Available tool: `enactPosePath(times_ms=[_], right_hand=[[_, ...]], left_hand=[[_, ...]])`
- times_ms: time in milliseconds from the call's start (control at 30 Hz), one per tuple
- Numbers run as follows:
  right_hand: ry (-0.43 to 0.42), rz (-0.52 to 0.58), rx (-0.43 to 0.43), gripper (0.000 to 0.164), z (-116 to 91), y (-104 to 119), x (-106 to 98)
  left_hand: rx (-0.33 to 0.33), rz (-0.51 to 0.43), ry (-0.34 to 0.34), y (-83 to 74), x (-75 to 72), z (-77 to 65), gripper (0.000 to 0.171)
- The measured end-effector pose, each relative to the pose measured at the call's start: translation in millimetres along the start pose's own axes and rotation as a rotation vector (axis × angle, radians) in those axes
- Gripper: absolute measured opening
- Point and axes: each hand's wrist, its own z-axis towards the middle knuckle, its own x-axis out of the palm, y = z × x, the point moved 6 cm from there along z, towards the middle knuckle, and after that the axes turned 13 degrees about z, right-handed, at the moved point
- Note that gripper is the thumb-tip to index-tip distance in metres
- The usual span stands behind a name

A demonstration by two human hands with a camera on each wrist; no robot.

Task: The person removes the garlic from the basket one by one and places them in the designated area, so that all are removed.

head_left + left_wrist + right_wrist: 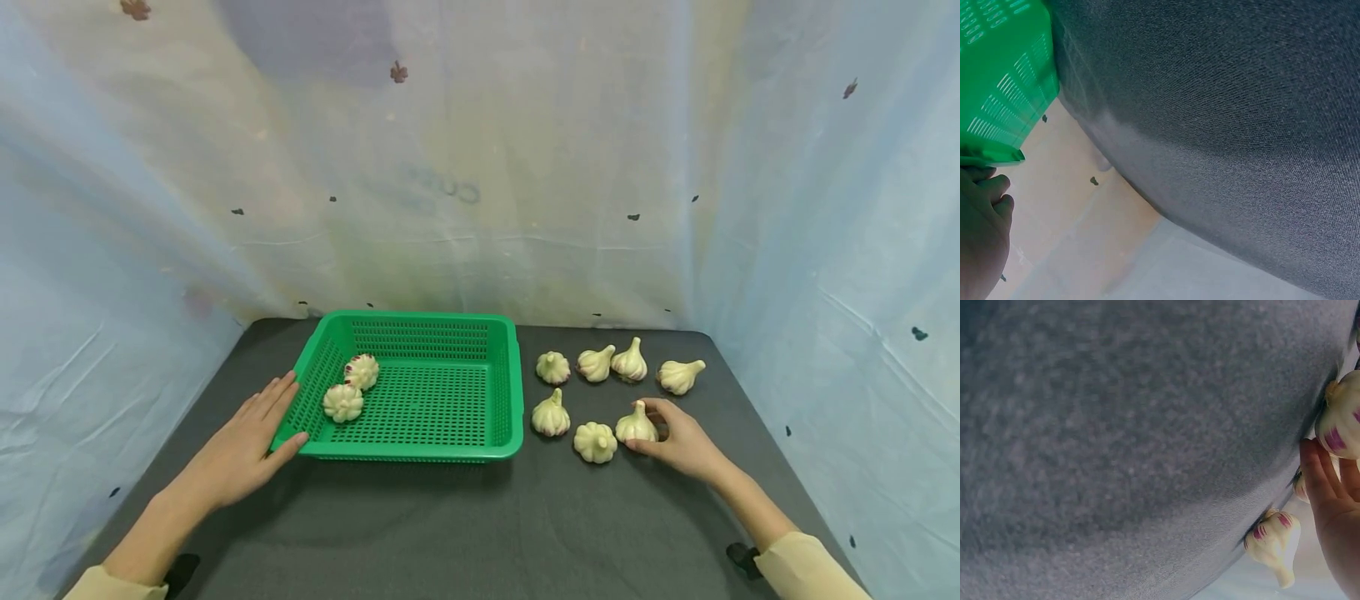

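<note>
A dark cloth-covered table (450, 533) with a green basket (412, 452) and, beside it, garlic bulbs (551, 416)

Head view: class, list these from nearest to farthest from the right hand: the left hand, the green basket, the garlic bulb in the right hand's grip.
1. Garlic bulb: between the right hand's thumb and fingers.
2. Green basket: to the left of that bulb.
3. Left hand: farthest left, at the basket's left rim.
</note>
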Motion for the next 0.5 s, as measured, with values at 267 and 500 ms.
enactPosePath(times_ms=[267, 500], right_hand=[[0.02, 0.006, 0.035, 0.079, -1.0, -2.7, 0.5], [0.021, 0.015, 0.035, 0.08, -1.0, -1.4, 0.6]], left_hand=[[-0.007, -0.004, 0.003, 0.3, 1.0, -0.5, 0.084], [-0.003, 0.002, -0.005, 0.3, 0.3, -0.2, 0.084]])
